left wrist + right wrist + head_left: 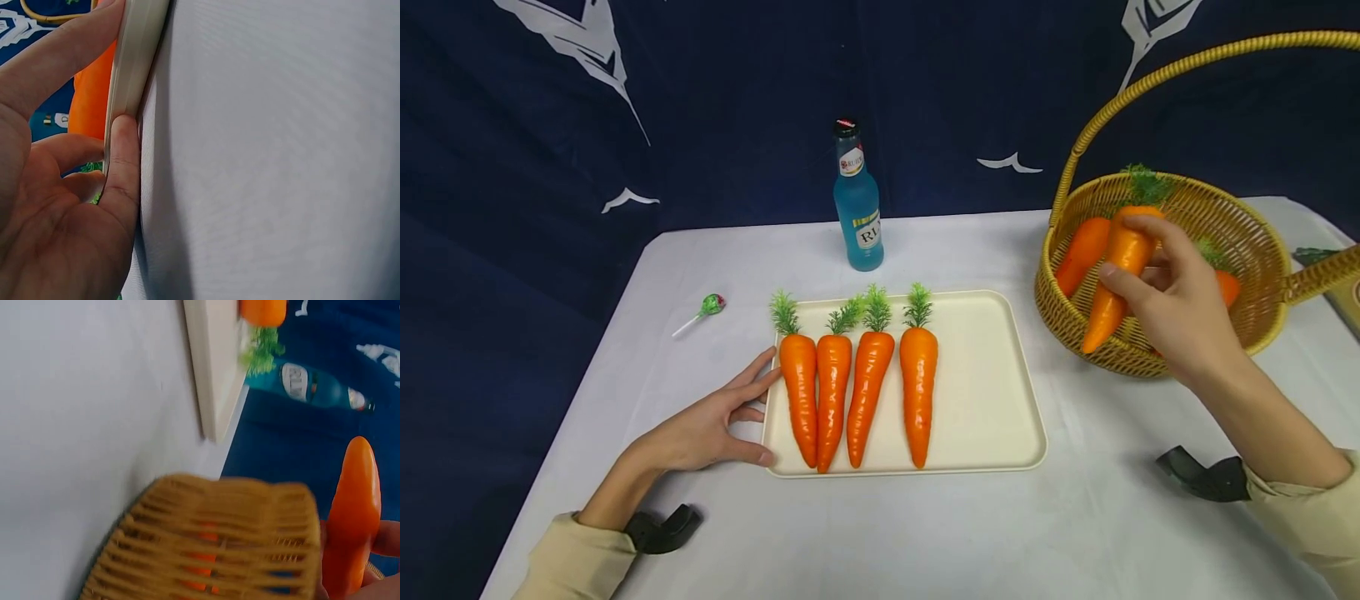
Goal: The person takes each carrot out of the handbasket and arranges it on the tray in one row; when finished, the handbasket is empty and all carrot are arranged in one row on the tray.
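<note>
My right hand [1187, 304] pinches a carrot [1120, 267] with a green top, thumb on one side and fingers on the other. The carrot's tip points down toward the near left, over the wicker basket [1262, 250]. Other carrots lie in the basket, one orange carrot [1082, 250] left of the held one. Several carrots lie side by side on the cream tray [985, 383], tops toward the back; the rightmost carrot [919, 392] stands a little apart. Spread along the tray's left edge, my left hand [703, 429] touches the rim with fairly straight fingers and thumb.
Behind the tray stands a blue bottle [861, 208]. A green-wrapped lollipop [703, 312] lies to the tray's left. The basket's tall handle [1150, 83] arches over it. Right of the basket, a partly hidden flat item [1347, 292] lies at the table's edge.
</note>
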